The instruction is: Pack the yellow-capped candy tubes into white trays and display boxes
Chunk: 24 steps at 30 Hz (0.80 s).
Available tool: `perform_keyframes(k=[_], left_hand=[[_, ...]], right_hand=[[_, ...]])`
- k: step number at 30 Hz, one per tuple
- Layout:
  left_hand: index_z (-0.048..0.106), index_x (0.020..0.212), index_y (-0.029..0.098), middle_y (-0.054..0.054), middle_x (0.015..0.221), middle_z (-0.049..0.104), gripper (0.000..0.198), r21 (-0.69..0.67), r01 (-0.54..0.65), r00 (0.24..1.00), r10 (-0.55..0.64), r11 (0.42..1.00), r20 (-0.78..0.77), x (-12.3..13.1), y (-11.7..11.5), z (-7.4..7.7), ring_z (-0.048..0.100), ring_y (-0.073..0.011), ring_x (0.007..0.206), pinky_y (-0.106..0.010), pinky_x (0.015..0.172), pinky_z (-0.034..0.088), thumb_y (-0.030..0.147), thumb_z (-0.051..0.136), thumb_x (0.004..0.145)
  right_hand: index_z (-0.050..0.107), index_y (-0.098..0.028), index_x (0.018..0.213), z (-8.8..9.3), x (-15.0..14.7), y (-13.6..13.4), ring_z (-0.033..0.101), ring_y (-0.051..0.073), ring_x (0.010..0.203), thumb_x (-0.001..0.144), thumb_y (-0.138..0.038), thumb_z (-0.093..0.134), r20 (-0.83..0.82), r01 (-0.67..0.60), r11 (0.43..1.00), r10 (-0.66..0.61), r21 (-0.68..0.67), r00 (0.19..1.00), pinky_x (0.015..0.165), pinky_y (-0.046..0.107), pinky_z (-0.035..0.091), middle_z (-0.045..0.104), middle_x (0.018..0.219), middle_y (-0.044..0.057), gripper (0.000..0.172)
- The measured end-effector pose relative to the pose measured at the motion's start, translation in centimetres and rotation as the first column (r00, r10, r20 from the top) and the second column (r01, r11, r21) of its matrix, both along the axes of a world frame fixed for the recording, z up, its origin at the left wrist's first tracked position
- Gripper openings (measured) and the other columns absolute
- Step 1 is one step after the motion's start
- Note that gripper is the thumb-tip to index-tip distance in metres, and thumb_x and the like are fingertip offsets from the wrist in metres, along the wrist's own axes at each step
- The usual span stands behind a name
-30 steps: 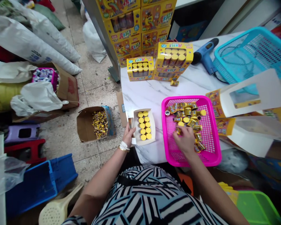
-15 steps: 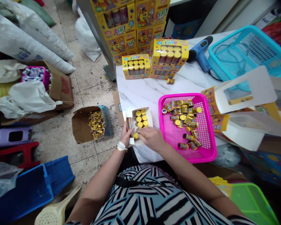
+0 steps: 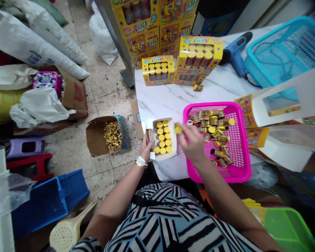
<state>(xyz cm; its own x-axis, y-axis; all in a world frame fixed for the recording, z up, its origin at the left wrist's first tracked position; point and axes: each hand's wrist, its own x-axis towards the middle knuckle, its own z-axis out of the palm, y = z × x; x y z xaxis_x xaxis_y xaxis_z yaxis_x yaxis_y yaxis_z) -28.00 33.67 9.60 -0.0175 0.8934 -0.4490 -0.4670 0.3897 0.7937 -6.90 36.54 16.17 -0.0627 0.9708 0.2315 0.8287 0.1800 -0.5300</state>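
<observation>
My left hand (image 3: 146,149), with a white bracelet at the wrist, grips the left side of an open cardboard box (image 3: 174,141) at the table's near left corner. Yellow-capped tubes (image 3: 161,137) stand in rows inside it, caps up. Just right of the box, my right hand (image 3: 193,144) pinches a single yellow-capped tube (image 3: 177,128) between thumb and fingers. Below and beside that hand is a pink basket (image 3: 245,147), where several loose tubes (image 3: 214,120) lie in a heap. My forearm covers part of the basket.
Filled yellow boxes (image 3: 157,71) stand at the back of the table (image 3: 154,101), near a blue heat gun (image 3: 237,54) and a turquoise basket (image 3: 262,45). Unfilled open boxes (image 3: 283,134) lie to the right. On the floor at left is a carton (image 3: 96,140) of small tubes.
My right hand has moved from inside the box to the right, and a yellow-capped tube shows in its fingers. The box has more visible caps in view. My left hand keeps its hold.
</observation>
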Motion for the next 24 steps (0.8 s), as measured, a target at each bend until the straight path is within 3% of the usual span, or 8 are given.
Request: perform_keyframes(k=[2,4,8,13,18,24], left_hand=[[0.041,0.148,0.026,-0.008,0.149,0.052,0.082,-0.007,-0.003,1.000,0.003,1.000,-0.010,0.1,0.1,0.1,0.047,-0.0321,0.139,-0.046,0.117,0.038,0.041,0.077,0.077],[0.040,0.149,0.026,-0.008,0.150,0.052,0.081,-0.001,0.004,1.000,-0.004,1.000,-0.016,0.1,0.1,0.3,0.047,-0.0315,0.139,-0.045,0.117,0.038,0.040,0.077,0.078],[0.041,0.148,0.026,-0.007,0.150,0.051,0.079,0.010,0.016,0.999,-0.015,1.000,-0.039,0.1,0.2,0.4,0.043,-0.0297,0.141,-0.043,0.119,0.034,0.040,0.076,0.078],[0.046,0.145,0.026,-0.006,0.145,0.055,0.073,0.004,0.007,0.998,-0.007,1.000,-0.068,-0.1,0.0,0.1,0.047,-0.0288,0.138,-0.042,0.118,0.036,0.041,0.075,0.079],[0.045,0.144,0.025,-0.007,0.144,0.056,0.071,0.004,0.018,0.999,-0.018,1.000,-0.038,0.0,0.0,0.1,0.049,-0.0290,0.137,-0.043,0.117,0.037,0.040,0.074,0.081],[0.043,0.145,0.026,-0.007,0.146,0.055,0.076,-0.013,0.006,0.999,-0.006,1.000,-0.033,-0.1,0.0,-0.2,0.047,-0.0284,0.138,-0.040,0.118,0.036,0.042,0.076,0.078]], right_hand=[[0.071,-0.019,0.110,-0.1,-1.8,0.4,0.059,0.022,0.101,0.094,-0.018,0.047,0.054,-0.089,0.995,0.091,-0.035,0.994,0.090,0.034,0.048,0.068,0.109,0.009,0.030],[0.074,-0.018,0.106,-0.5,-2.7,1.0,0.057,0.024,0.097,0.093,-0.018,0.050,0.125,-0.097,0.990,0.109,-0.098,0.986,0.090,0.035,0.047,0.071,0.101,0.009,0.028],[0.071,-0.016,0.115,-0.4,-3.2,1.8,0.055,0.024,0.098,0.095,-0.019,0.046,0.136,-0.142,0.971,0.169,-0.190,0.976,0.092,0.035,0.045,0.071,0.103,0.009,0.032],[0.071,-0.021,0.113,1.6,-4.4,0.6,0.060,0.021,0.099,0.095,-0.020,0.048,0.080,-0.353,0.868,0.403,-0.348,0.912,0.086,0.030,0.046,0.071,0.100,0.008,0.030],[0.070,-0.025,0.115,1.7,-5.1,-0.2,0.064,0.017,0.091,0.099,-0.033,0.046,0.106,-0.241,0.854,0.323,-0.462,0.941,0.076,0.026,0.047,0.069,0.105,0.005,0.029],[0.067,-0.023,0.118,1.3,-7.5,2.0,0.067,0.022,0.086,0.095,-0.042,0.050,0.214,-0.331,0.723,0.549,-0.606,0.808,0.069,0.033,0.050,0.059,0.121,0.011,0.035]])
